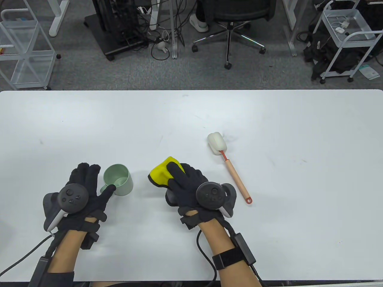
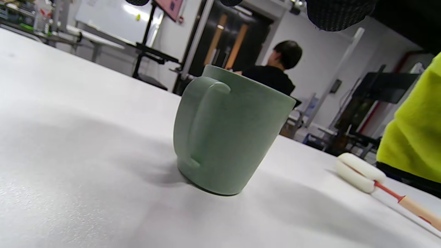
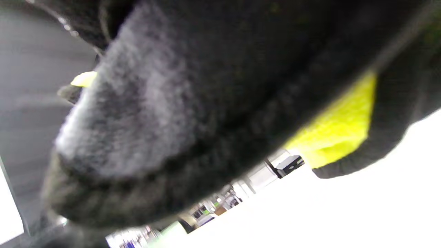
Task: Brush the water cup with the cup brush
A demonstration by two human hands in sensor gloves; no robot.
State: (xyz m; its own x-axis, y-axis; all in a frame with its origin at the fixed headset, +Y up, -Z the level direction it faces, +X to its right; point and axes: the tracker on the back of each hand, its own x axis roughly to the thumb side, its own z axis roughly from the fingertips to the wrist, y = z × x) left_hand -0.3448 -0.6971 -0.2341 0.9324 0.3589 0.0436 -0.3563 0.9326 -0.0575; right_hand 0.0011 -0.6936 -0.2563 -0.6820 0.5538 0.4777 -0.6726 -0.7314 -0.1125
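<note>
Green cup (image 1: 119,180) stands upright (interior looks empty).

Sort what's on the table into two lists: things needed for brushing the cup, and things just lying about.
For the job:
- green water cup, upright, by the left hand
- cup brush, lying untouched to the right of the right hand

Lying about:
- yellow cloth, which the right hand rests on

Pale green handled water cup (image 1: 118,180) upright, near desk's front-left; white sponge-head cup brush w/ wooden handle (image 1: 229,166) flat, approx. mid-desk.
</note>
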